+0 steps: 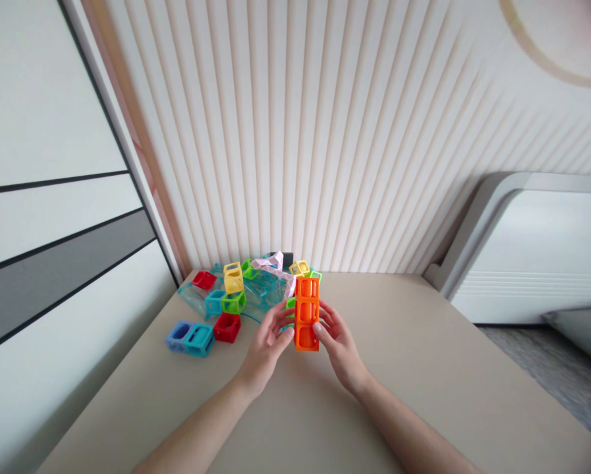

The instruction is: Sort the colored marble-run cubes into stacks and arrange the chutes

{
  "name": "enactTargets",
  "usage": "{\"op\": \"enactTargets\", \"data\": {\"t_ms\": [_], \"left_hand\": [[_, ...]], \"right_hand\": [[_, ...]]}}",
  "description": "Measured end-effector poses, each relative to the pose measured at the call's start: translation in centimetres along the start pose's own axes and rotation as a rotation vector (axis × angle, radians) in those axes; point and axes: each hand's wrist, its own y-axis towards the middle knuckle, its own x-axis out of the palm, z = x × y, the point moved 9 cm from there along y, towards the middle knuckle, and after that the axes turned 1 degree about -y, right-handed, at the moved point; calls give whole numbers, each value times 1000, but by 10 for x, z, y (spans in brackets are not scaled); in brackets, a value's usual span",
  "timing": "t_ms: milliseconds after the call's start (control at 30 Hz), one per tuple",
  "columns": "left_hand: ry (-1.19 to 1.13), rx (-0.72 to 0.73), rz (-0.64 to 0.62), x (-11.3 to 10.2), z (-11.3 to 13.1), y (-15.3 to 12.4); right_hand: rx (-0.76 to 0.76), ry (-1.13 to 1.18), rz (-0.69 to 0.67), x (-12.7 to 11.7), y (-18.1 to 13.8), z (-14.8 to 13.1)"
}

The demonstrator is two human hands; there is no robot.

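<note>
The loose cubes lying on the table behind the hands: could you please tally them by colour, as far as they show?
Red cubes: 2
Blue cubes: 3
Yellow cubes: 2
Green cubes: at least 2; others are partly hidden
Total: at least 9, not counting the orange stack held by the left hand and right hand.

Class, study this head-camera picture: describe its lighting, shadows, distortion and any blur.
Head view: soft, even light, with only faint shadows under the hands on the table; wide-angle bending makes the ribbed wall panel fan outward; the orange block stack between left hand and right hand is sharp; the top-right corner is blurred; no glare.
</note>
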Motion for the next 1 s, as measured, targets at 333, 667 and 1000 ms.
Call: {"op": "enactTargets", "data": {"t_ms": [333,667,1000], "left_hand": [[258,105,-51,1,1,-1],[126,11,36,-4,-3,1],[76,37,45,-5,3,4]], "right_hand": [[-27,-83,-58,4,-2,1],[-75,-169,-73,2,-2,1],[-118,-270,-126,7,-5,2]]}}
